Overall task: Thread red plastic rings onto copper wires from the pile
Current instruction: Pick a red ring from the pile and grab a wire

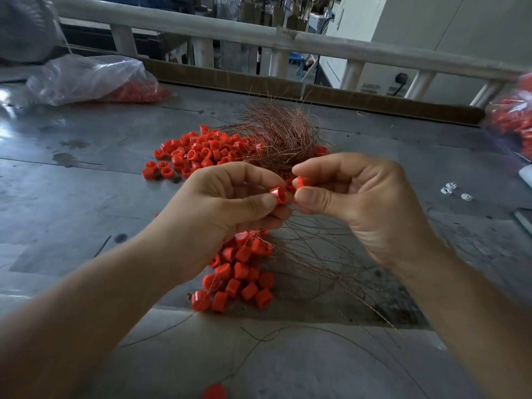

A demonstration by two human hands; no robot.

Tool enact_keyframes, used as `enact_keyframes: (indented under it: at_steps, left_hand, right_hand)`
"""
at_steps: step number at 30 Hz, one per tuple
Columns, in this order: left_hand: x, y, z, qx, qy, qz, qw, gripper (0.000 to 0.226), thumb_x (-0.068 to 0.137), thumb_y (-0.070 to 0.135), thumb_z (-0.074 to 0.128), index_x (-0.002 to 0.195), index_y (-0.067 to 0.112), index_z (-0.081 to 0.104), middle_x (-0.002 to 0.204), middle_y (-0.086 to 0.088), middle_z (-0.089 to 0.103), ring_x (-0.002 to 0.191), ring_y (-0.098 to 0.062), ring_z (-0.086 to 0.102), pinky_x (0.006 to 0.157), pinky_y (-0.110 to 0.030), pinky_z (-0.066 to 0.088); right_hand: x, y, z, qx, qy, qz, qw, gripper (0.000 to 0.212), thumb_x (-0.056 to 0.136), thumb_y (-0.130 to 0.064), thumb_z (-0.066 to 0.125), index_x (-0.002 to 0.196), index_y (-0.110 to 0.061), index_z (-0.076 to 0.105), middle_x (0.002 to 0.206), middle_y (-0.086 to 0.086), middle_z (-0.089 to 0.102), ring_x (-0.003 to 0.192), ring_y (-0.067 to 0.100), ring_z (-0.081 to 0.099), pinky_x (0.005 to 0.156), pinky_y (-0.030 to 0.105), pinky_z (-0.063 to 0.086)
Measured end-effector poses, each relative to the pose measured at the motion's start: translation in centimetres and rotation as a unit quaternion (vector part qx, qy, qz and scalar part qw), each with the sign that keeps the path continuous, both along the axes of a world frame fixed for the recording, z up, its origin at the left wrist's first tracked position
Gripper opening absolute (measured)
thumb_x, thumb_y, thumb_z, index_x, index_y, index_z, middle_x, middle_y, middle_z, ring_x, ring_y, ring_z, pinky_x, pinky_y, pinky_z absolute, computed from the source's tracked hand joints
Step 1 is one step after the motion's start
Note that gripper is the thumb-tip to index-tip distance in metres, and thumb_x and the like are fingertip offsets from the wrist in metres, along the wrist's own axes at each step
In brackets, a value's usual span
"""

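Red ring (277,194) pinched by left hand (227,203), second ring (300,182) by right hand (362,203); light, rigid, likely slick, grip sidewalls; copper wires (288,139) thin, springy.

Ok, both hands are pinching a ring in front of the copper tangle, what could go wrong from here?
1. The left hand and right hand pinch the left ring and right ring by fingertips only; either could slip into the lower rings.
2. The copper wire bundle sits just behind the hands; stray strands could snag the fingers.
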State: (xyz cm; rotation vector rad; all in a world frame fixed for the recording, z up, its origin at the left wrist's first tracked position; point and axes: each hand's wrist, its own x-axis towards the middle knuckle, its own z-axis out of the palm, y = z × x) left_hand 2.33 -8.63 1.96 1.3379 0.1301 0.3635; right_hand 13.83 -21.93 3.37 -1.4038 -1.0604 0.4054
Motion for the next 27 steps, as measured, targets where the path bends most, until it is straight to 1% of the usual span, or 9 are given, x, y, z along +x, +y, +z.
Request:
enact_keyframes:
  at_steps: [4, 7, 10, 14, 22, 25, 27]
  left_hand:
    - [0.0, 0.0, 0.0, 0.012, 0.001, 0.002, 1.0, 0.016, 0.058, 0.01, 0.064, 0.072, 0.013, 0.073, 0.072, -0.007, 0.071, 0.069, -0.016, 0.07, 0.06, -0.02, 0.054]
    - [0.0, 0.0, 0.0, 0.007, -0.001, 0.009, 1.0, 0.016, 0.058, 0.009, 0.064, 0.073, 0.011, 0.071, 0.071, -0.008, 0.07, 0.068, -0.017, 0.07, 0.059, -0.02, 0.054]
    - [0.0, 0.0, 0.0, 0.013, 0.0, 0.015, 1.0, 0.018, 0.059, 0.008, 0.063, 0.077, 0.008, 0.069, 0.071, -0.008, 0.07, 0.067, -0.016, 0.069, 0.058, -0.019, 0.053]
    - [0.0, 0.0, 0.0, 0.016, 0.004, 0.016, 1.0, 0.016, 0.058, 0.009, 0.064, 0.072, 0.012, 0.071, 0.071, -0.008, 0.071, 0.067, -0.016, 0.07, 0.059, -0.019, 0.054]
    - [0.1, -0.3, -0.3, 0.041, 0.009, 0.024, 0.999, 0.016, 0.057, 0.01, 0.064, 0.07, 0.013, 0.072, 0.067, -0.007, 0.07, 0.063, -0.016, 0.068, 0.059, -0.019, 0.054]
    - [0.2, -0.5, -0.4, 0.041, 0.009, 0.033, 0.999, 0.019, 0.057, 0.008, 0.063, 0.076, 0.01, 0.067, 0.065, -0.007, 0.07, 0.06, -0.015, 0.068, 0.057, -0.019, 0.055]
    - [0.2, -0.7, -0.5, 0.051, 0.009, 0.04, 0.998, 0.02, 0.057, 0.009, 0.063, 0.077, 0.01, 0.066, 0.064, -0.007, 0.07, 0.059, -0.015, 0.068, 0.057, -0.019, 0.055]
  right_hand:
    - [0.1, 0.1, -0.2, -0.013, 0.008, 0.006, 1.0, 0.025, 0.06, -0.013, 0.07, 0.085, -0.02, 0.068, 0.077, -0.002, 0.071, 0.075, 0.011, 0.068, 0.066, 0.019, 0.053]
    - [0.2, 0.2, -0.2, -0.013, 0.017, 0.002, 1.0, 0.024, 0.061, -0.013, 0.069, 0.084, -0.018, 0.067, 0.075, -0.002, 0.071, 0.072, 0.011, 0.068, 0.062, 0.019, 0.053]
    - [0.0, 0.2, -0.3, -0.013, 0.008, -0.002, 1.0, 0.023, 0.061, -0.016, 0.069, 0.083, -0.019, 0.068, 0.073, -0.003, 0.071, 0.068, 0.011, 0.068, 0.061, 0.019, 0.053]
    - [-0.3, 0.3, -0.4, -0.017, -0.045, -0.009, 0.999, 0.023, 0.06, -0.021, 0.07, 0.083, -0.023, 0.068, 0.075, -0.008, 0.071, 0.07, 0.008, 0.068, 0.064, 0.018, 0.053]
    - [-0.8, 0.3, -0.7, -0.013, -0.123, -0.028, 0.992, 0.019, 0.063, -0.019, 0.07, 0.081, -0.023, 0.067, 0.071, -0.013, 0.068, 0.068, 0.004, 0.067, 0.063, 0.013, 0.051]
    - [-0.9, 0.3, -0.8, -0.022, -0.165, -0.048, 0.985, 0.021, 0.063, -0.02, 0.07, 0.083, -0.024, 0.066, 0.079, -0.012, 0.068, 0.07, 0.005, 0.067, 0.065, 0.016, 0.053]
    - [-0.9, 0.2, -0.8, -0.027, -0.175, -0.058, 0.983, 0.021, 0.063, -0.021, 0.071, 0.083, -0.026, 0.066, 0.081, -0.011, 0.068, 0.071, 0.006, 0.067, 0.066, 0.019, 0.054]
